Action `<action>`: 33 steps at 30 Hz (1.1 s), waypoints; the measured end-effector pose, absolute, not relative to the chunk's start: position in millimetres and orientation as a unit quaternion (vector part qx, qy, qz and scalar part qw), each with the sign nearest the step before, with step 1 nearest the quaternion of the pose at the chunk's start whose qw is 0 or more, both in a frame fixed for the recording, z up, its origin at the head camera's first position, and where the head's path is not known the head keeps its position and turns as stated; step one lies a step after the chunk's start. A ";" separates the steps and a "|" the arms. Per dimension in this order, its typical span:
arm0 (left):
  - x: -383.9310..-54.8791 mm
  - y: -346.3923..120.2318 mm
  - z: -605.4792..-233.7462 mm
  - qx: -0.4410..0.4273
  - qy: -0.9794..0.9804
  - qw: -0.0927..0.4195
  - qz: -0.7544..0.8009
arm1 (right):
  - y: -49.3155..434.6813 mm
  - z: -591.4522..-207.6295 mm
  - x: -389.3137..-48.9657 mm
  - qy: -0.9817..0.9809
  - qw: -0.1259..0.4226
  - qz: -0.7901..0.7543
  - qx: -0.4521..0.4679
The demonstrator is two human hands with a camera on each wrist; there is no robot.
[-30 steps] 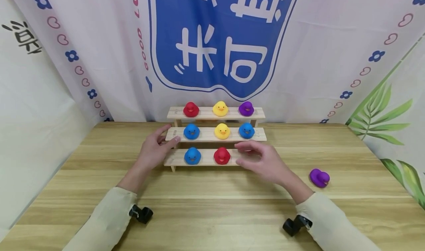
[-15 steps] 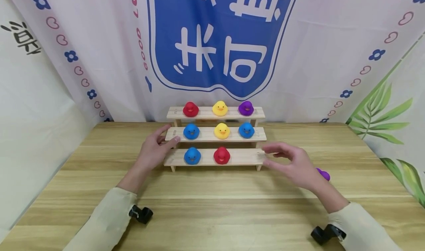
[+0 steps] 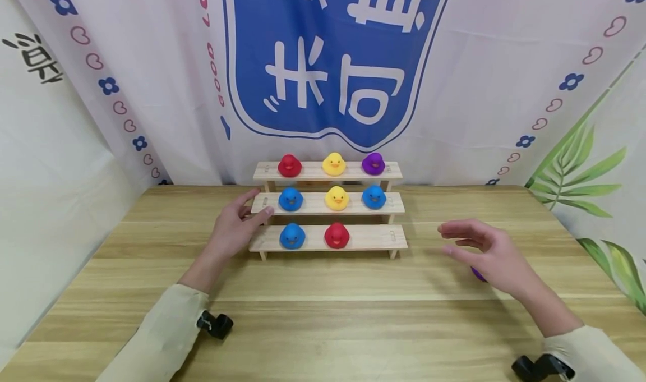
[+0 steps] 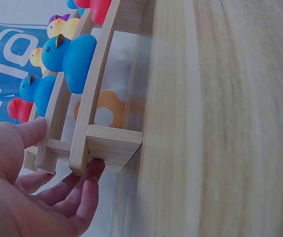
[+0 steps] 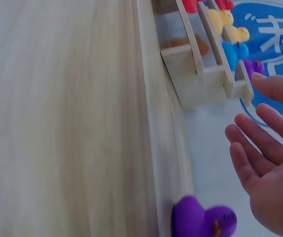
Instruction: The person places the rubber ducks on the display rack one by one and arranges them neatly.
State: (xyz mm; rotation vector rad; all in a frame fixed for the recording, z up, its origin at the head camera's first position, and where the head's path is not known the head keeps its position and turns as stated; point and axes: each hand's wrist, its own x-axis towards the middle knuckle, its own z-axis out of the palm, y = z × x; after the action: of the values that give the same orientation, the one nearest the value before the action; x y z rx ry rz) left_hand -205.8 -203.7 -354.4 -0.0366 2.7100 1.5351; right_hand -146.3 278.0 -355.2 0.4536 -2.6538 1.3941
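A three-tier wooden stand [image 3: 370,237] holds small rubber ducks. On the top tier are a red duck [image 3: 290,166], a yellow duck [image 3: 334,164] and a purple duck [image 3: 373,164]. The middle tier carries a yellow duck [image 3: 337,198] between two blue ones; a blue duck [image 3: 292,236] and a red duck [image 3: 337,235] sit on the bottom. My left hand [image 3: 234,225] grips the stand's left end, thumb against the middle tier. To the right, my right hand [image 3: 487,253] hovers with relaxed fingers, mostly hiding a loose purple duck [image 5: 193,218] on the table.
The stand is on a wood-grain table [image 3: 323,326], near its back edge. Behind hangs a white curtain [image 3: 484,90] with a blue printed panel [image 3: 303,118]. A black wrist camera [image 3: 216,325] is strapped at the left cuff, another [image 3: 542,367] at the right.
My right hand has moved right, from the bottom tier's right end to over the loose purple duck, covering most of it. The left hand stays at the stand.
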 end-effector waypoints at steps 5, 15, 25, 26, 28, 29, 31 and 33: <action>-205.6 -203.4 -353.5 -0.017 0.868 0.017 0.496 | 292.7 -356.3 -142.7 -0.873 0.054 0.462 0.143; -205.7 -203.8 -354.8 -0.017 0.868 0.016 0.495 | 328.1 -362.9 -138.6 -0.883 0.047 0.445 0.142; -206.1 -206.0 -354.1 -0.019 0.865 0.014 0.502 | 357.1 -372.6 -139.3 -0.887 -0.001 0.428 0.176; -206.0 -206.2 -354.0 -0.018 0.864 0.014 0.502 | 358.9 -373.2 -139.0 -0.888 -0.009 0.425 0.177; -205.7 -206.0 -353.6 -0.018 0.864 0.014 0.503 | 362.3 -374.9 -138.6 -0.890 -0.020 0.418 0.182; -205.8 -205.9 -353.7 -0.018 0.863 0.014 0.504 | 363.7 -375.7 -138.3 -0.891 -0.027 0.415 0.182; -205.8 -205.3 -354.0 -0.018 0.863 0.016 0.505 | 366.5 -377.4 -137.9 -0.893 -0.039 0.410 0.179; -206.0 -204.8 -354.7 -0.018 0.863 0.016 0.505 | 368.9 -379.2 -137.6 -0.894 -0.042 0.409 0.178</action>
State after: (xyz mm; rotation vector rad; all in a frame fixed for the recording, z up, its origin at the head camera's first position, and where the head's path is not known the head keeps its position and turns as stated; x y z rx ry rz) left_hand -206.0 -204.8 -354.7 -0.0555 2.6831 1.5702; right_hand -137.6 368.9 -379.2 0.5751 -2.8860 1.3189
